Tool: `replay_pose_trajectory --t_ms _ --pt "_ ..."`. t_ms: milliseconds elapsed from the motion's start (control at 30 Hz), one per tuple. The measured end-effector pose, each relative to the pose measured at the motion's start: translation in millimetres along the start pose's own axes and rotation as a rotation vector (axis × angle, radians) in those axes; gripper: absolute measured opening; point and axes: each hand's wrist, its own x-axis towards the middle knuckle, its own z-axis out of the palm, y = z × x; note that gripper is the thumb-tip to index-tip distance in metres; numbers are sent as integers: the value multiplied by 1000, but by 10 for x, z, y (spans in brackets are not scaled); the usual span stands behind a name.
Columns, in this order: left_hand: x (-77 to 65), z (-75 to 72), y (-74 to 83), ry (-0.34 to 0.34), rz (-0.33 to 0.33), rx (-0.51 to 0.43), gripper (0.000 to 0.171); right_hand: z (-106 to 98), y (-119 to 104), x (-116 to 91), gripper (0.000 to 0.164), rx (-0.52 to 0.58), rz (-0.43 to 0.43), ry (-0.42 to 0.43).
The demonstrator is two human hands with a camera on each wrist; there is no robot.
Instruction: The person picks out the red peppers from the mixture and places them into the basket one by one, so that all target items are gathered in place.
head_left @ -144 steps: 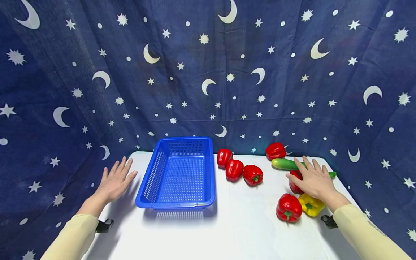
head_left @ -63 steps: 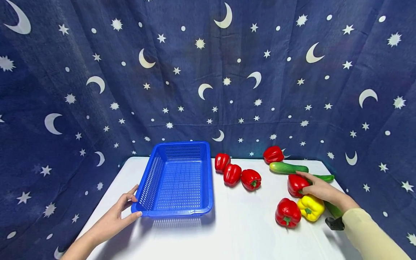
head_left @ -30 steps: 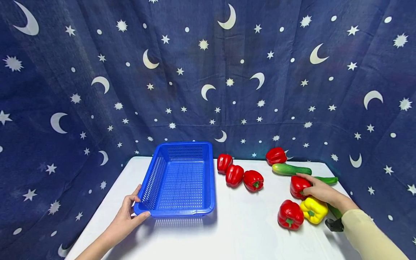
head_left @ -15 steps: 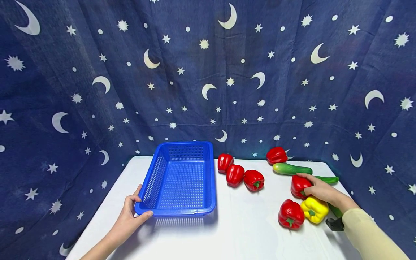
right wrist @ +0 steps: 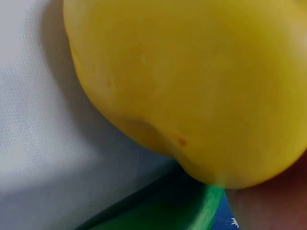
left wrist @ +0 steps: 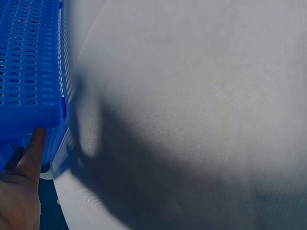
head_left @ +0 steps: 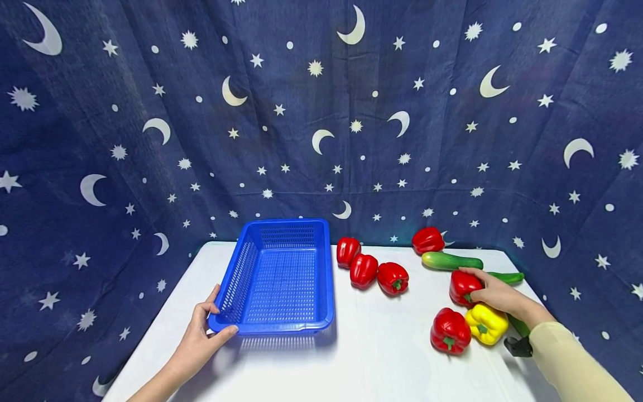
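My left hand (head_left: 198,338) grips the near left corner of a blue perforated plastic basket (head_left: 329,290), thumb at the front rim and fingers along the left side. In the left wrist view, a finger (left wrist: 33,153) lies against the basket wall (left wrist: 29,115). On the right, my right hand (head_left: 502,293) holds a red bell pepper (head_left: 462,287) from above, fingers over its top and side; the pepper rests among other vegetables. A yellow bell pepper (head_left: 486,324) sits just below that hand and fills much of the right wrist view (right wrist: 192,86).
Another red bell pepper (head_left: 450,331) stands beside the yellow one. Cucumbers (head_left: 452,261) lie behind and under the right arm, with a red pepper (head_left: 428,240) at the back. Three red peppers (head_left: 363,271) sit right of the basket on the white table (head_left: 382,346).
Both hands were spread open above the table at first. The left came to the basket corner, and the right lowered onto the red bell pepper. Over the last second they barely moved.
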Motion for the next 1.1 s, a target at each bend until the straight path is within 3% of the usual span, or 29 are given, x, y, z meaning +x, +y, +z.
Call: replay_pose_trajectory --t_ms 533,767,1100 --pt "-21 20 -4 11 33 -94 49 -29 13 20 82 8 1 -9" --pt "-14 28 -42 31 43 -53 50 -38 7 19 82 -9 5 1" --pt "-17 36 -39 26 41 -87 48 -77 -65 -13 82 32 -19 26"
